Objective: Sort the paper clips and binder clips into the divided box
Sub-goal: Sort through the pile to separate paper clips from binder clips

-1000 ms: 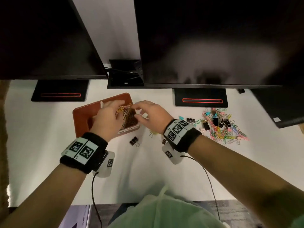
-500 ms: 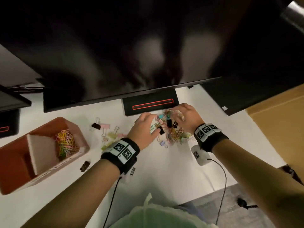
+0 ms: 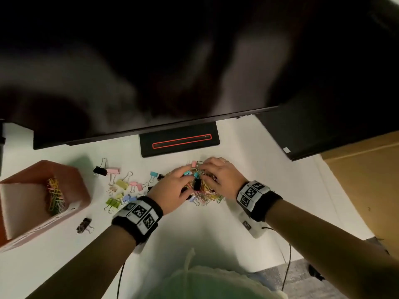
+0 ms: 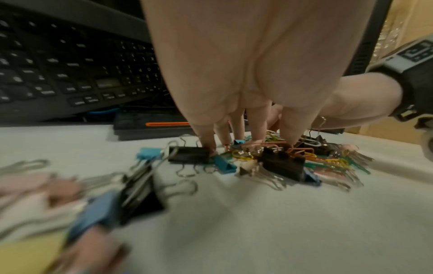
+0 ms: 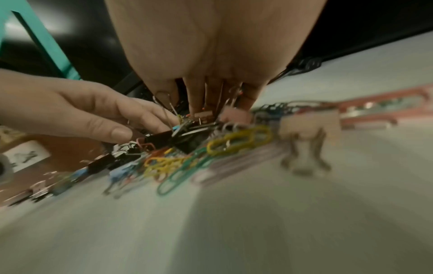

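Note:
A mixed pile of coloured paper clips and binder clips [image 3: 205,196] [image 4: 281,163] [image 5: 187,159] lies on the white desk in front of the monitor stand. Both hands are on it. My left hand [image 3: 184,182] [image 4: 246,142] reaches down with nearly straight fingers, whose tips touch the clips beside a black binder clip [image 4: 189,157]. My right hand [image 3: 208,175] [image 5: 211,109] has its fingertips buried among clips and wire handles, so its grip is hidden. The reddish divided box [image 3: 71,175] stands far left, with paper clips [image 3: 55,194] in its right compartment.
Pastel and black binder clips [image 3: 121,184] lie scattered between box and pile. A lone black one [image 3: 84,225] sits by the box's front. A monitor stand [image 3: 179,141] and overhanging dark screen are close behind. A cardboard box [image 3: 367,180] stands right of the desk.
Both hands left the divided box and moved right to the mixed pile. Over the last half second they closed in on it from both sides.

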Available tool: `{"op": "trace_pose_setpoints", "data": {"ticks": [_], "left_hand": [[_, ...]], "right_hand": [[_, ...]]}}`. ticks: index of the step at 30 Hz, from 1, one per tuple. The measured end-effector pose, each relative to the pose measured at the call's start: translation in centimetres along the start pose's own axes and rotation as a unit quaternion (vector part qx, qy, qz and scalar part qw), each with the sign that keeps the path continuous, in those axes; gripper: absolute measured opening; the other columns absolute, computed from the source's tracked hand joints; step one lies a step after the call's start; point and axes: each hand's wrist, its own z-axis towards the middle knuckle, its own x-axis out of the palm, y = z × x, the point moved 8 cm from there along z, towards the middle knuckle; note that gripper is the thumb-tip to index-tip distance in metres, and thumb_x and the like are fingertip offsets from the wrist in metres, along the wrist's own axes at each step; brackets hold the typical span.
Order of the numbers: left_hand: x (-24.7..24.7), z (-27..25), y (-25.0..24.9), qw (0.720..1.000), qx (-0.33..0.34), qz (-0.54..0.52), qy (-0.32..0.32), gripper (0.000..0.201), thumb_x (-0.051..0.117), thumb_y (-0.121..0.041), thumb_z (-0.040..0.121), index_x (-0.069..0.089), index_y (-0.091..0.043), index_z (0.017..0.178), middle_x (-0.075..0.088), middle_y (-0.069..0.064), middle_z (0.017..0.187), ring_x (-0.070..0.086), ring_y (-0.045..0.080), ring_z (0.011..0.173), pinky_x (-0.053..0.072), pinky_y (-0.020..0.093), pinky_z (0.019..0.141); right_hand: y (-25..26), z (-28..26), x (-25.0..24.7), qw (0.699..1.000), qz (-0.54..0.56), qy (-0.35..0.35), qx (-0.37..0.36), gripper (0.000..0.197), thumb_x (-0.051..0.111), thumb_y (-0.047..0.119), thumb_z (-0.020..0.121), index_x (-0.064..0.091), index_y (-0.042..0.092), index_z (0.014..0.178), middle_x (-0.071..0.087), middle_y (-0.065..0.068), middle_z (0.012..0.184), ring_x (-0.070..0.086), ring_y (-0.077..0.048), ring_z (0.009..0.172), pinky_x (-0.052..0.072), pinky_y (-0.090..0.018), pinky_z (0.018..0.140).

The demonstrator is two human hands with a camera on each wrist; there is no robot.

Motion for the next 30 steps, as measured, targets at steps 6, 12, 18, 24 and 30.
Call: {"op": "trace_pose_setpoints", "data": {"ticks": [6,12,18,24,30], "left_hand": [[-0.1,-4.9,1.4,0.994,-0.052,-0.092,-0.028,0.024,0.053,-0.017,0.090,0.062,-0.019,0.112,0.040,-0.011,0.136,0.050,0.002,0.101,0.042,0.018,0.092],[-2.0,-4.8,3.6,0.970,-0.165,-0.118,-0.130,0.032,0.060,-0.015,0.086,0.055,-0.016,0.117,0.049,0.000,0.117,0.055,0.016,0.103,0.048,0.030,0.090],[-0.5,-2.8,3.1,0.979,-0.184,-0.051,-0.067,0.042,0.067,-0.016,0.080,0.052,-0.012,0.119,0.049,0.006,0.116,0.053,0.022,0.102,0.046,0.034,0.090],[-0.6,-2.8,3.9,0.968,-0.199,-0.135,-0.067,0.042,0.069,-0.009,0.078,0.055,-0.014,0.117,0.052,0.003,0.105,0.056,0.014,0.081,0.047,0.024,0.077],[-1.3,-3.5,4.9,0.965,-0.194,-0.142,-0.108,0.032,0.069,-0.013,0.079,0.059,-0.010,0.109,0.054,0.003,0.098,0.056,0.015,0.077,0.048,0.026,0.076]], "right_hand": [[2.1,-1.6,1.6,0.996,0.045,0.036,-0.074,0.038,0.046,0.035,0.091,0.060,0.013,0.119,0.059,-0.004,0.114,0.058,-0.018,0.099,0.050,-0.034,0.091],[2.1,0.6,0.1,0.999,0.001,0.029,0.017,0.036,0.058,0.032,0.088,0.058,0.016,0.120,0.056,-0.005,0.119,0.050,-0.022,0.110,0.043,-0.039,0.097],[4.1,1.7,3.2,0.986,-0.096,0.115,0.069,0.060,0.070,0.047,0.073,0.052,0.014,0.120,0.048,-0.009,0.119,0.046,-0.027,0.110,0.046,-0.040,0.092],[3.2,2.2,3.0,0.986,-0.041,0.126,0.101,0.033,0.062,0.009,0.082,0.056,0.012,0.114,0.056,-0.010,0.115,0.055,-0.028,0.105,0.048,-0.036,0.089],[1.5,1.8,1.7,0.988,0.023,0.104,0.109,0.022,0.059,0.008,0.086,0.066,0.010,0.107,0.067,-0.009,0.105,0.061,-0.022,0.096,0.049,-0.028,0.088]]}}
